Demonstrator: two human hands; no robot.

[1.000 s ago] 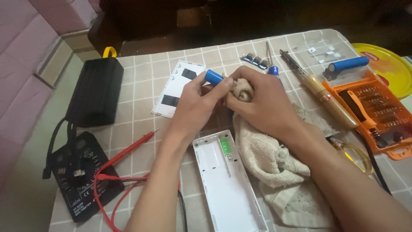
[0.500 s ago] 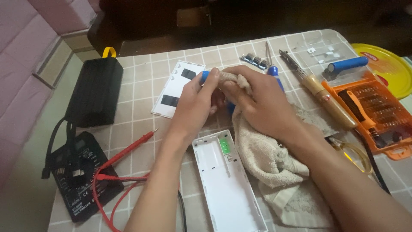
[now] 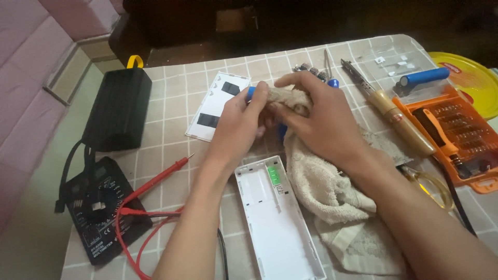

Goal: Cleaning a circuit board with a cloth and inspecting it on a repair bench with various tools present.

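My left hand (image 3: 239, 123) grips a blue cylindrical battery (image 3: 251, 92) by its end; only a small blue tip shows. My right hand (image 3: 317, 120) presses a beige cloth (image 3: 332, 192) around the rest of the battery, so most of it is hidden. The cloth trails down to the right over the checked table. An open white power-bank shell (image 3: 272, 218) with a green circuit board lies just below my hands. Its white cover panel (image 3: 218, 106) lies above and to the left.
A black multimeter (image 3: 101, 210) with red leads sits at the lower left, a black box (image 3: 118, 109) above it. On the right lie a wooden-handled soldering iron (image 3: 397, 116), an orange screwdriver-bit case (image 3: 456, 136), another blue battery (image 3: 420, 78) and a yellow plate (image 3: 469, 75).
The cloth has moved left along the battery, covering more of it. Less blue shows now, and both hands have closed together slightly.
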